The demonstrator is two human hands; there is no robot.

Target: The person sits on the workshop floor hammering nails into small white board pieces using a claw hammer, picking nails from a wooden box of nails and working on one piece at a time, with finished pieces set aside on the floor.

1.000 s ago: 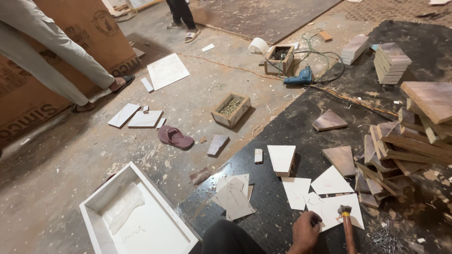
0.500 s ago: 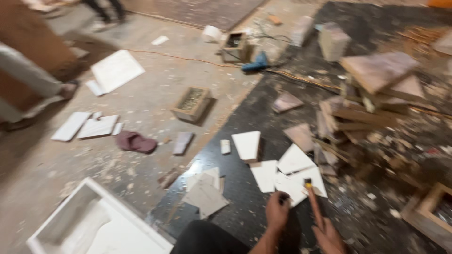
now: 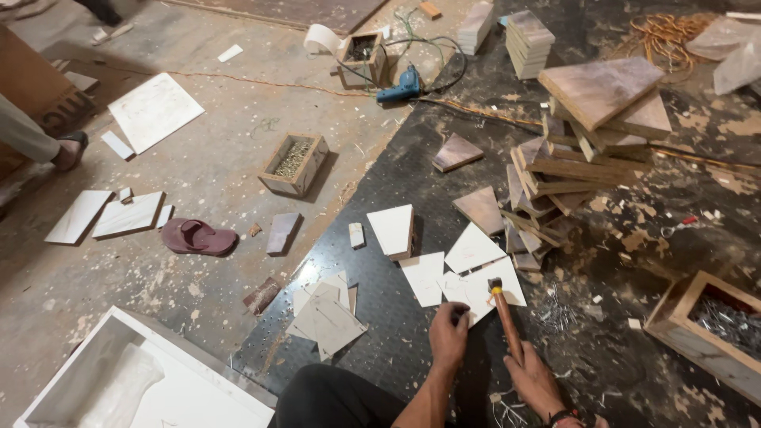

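Your left hand (image 3: 449,333) rests on the flat white triangular boards (image 3: 468,273), your right hand (image 3: 533,379) just right of it gripping the wooden-handled hammer (image 3: 504,317). The stacked brown wooden offcuts (image 3: 583,143) lie beyond, the nail-filled wooden box (image 3: 709,333) far right.

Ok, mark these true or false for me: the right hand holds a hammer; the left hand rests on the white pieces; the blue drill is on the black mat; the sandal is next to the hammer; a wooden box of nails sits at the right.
1. The right hand holds a hammer. True.
2. The left hand rests on the white pieces. True.
3. The blue drill lies on the black mat. False: it lies on the dusty floor beyond the mat's edge.
4. The sandal is next to the hammer. False: it lies far off on the floor to the left.
5. A wooden box of nails sits at the right. True.
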